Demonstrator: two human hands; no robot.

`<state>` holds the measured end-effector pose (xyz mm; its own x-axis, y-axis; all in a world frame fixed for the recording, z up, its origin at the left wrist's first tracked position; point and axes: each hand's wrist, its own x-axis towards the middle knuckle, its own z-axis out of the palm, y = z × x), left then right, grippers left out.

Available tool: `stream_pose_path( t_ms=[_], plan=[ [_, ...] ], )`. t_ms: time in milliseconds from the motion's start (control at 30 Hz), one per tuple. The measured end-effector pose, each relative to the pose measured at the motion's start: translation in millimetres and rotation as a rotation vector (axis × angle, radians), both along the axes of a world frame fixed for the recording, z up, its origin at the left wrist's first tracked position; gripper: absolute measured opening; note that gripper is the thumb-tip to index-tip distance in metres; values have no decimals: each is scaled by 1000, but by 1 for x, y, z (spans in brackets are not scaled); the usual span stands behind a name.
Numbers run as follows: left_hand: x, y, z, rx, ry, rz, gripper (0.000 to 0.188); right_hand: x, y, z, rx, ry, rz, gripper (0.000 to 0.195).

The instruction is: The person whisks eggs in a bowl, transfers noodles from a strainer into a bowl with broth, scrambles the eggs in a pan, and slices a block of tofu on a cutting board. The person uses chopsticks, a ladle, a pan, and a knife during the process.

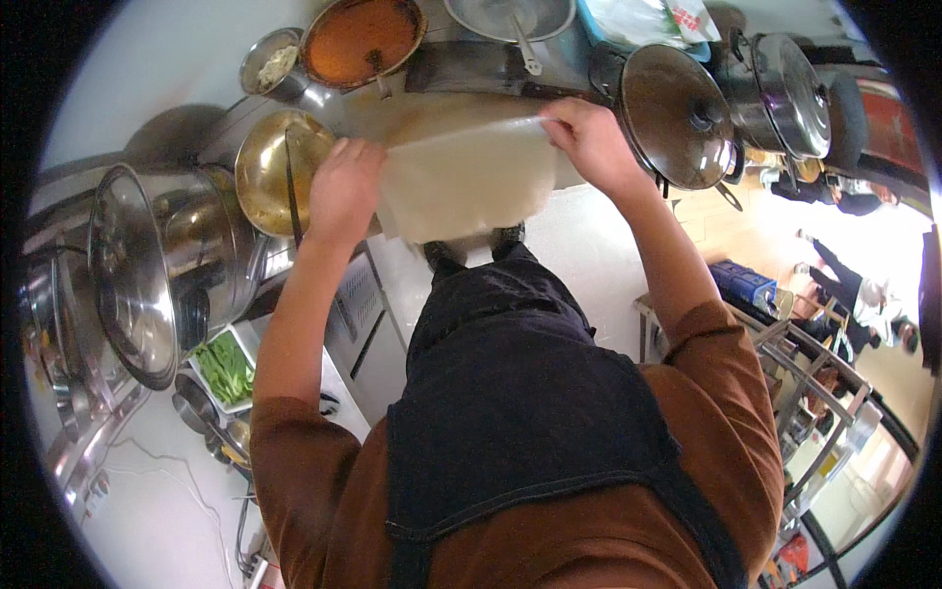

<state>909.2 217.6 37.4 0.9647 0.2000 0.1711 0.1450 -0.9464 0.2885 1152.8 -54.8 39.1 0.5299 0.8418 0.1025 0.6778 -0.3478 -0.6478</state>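
A pale, thin, flexible sheet (471, 177), perhaps dough or cloth, hangs between my two hands above the front edge of the counter. My left hand (348, 190) grips its upper left corner, with the fingers curled over it. The upper right corner is pinched by my right hand (589, 140). Behind the sheet lies a light board (434, 107), partly hidden by it. A cleaver (471, 68) with a dark blade rests at the back of the board, its handle pointing towards my right hand.
A brass-coloured bowl (276, 158) stands beside my left hand. Further back are a pan of orange-red sauce (360, 40) and a metal bowl with a ladle (508, 15). Lidded pots (677, 118) stand on the right, a large steel pot (199, 228) on the left. People are in the background at right.
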Motion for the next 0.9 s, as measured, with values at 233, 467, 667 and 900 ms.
stream_pose_path(
  t_ms=[233, 467, 667, 900],
  plan=[
    [-1, -4, -67, 130, 150, 66, 17, 8, 11, -90, 14, -21, 3, 17],
    [-37, -69, -89, 25, 90, 93, 28, -48, -43, -108, -123, 178, -155, 37],
    [-34, -91, -74, -38, 100, 276, 31, 6, -2, -102, -42, -286, -236, 37],
    [0, -106, -53, -202, 15, 133, 27, 43, 63, -106, -353, -124, -358, 21]
  ],
)
